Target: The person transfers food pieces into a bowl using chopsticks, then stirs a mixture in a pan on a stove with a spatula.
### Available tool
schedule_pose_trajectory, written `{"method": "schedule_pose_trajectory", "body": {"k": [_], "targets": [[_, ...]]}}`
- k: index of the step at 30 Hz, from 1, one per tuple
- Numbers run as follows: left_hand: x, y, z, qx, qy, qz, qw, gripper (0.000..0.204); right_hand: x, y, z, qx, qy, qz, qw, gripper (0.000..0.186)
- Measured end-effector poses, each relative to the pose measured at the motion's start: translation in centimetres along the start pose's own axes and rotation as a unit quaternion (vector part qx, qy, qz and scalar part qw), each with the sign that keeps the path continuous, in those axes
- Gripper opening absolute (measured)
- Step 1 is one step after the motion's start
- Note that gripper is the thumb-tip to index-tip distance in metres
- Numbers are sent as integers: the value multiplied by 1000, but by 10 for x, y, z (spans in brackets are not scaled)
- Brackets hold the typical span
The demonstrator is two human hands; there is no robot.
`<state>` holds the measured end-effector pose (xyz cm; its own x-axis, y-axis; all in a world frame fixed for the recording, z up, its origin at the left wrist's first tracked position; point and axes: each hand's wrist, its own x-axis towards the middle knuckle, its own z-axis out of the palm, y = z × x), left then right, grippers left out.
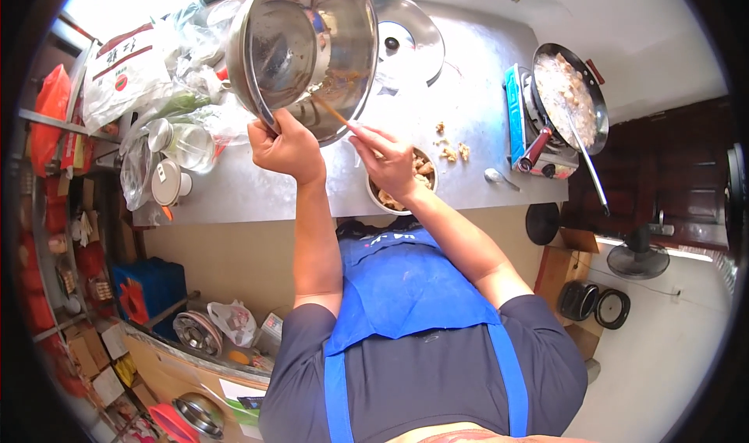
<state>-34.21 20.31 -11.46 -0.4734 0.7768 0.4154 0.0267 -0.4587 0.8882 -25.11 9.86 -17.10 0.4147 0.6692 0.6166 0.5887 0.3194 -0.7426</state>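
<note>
A large steel mixing bowl is raised and tipped on its side, its inside facing me with brownish residue. My left hand is closed on its lower rim. My right hand holds wooden chopsticks that reach into the bowl. Below my right hand, a round bowl of brown food pieces stands at the counter's front edge, partly hidden by that hand. Small food pieces lie to its right on the metal counter, along with a steel spoon.
A steel lid lies at the back. On the right, a wok of bubbling food, with a long utensil, sits on a portable stove. Plastic bags and jars crowd the left. Shelving stands at far left.
</note>
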Motion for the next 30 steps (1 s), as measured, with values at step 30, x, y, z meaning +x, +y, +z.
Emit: {"method": "schedule_pose_trajectory", "body": {"k": [30], "targets": [[-9,12,9,44,-21,47,998,30,-22,14,-12,-84,20,-59,995,30]]}}
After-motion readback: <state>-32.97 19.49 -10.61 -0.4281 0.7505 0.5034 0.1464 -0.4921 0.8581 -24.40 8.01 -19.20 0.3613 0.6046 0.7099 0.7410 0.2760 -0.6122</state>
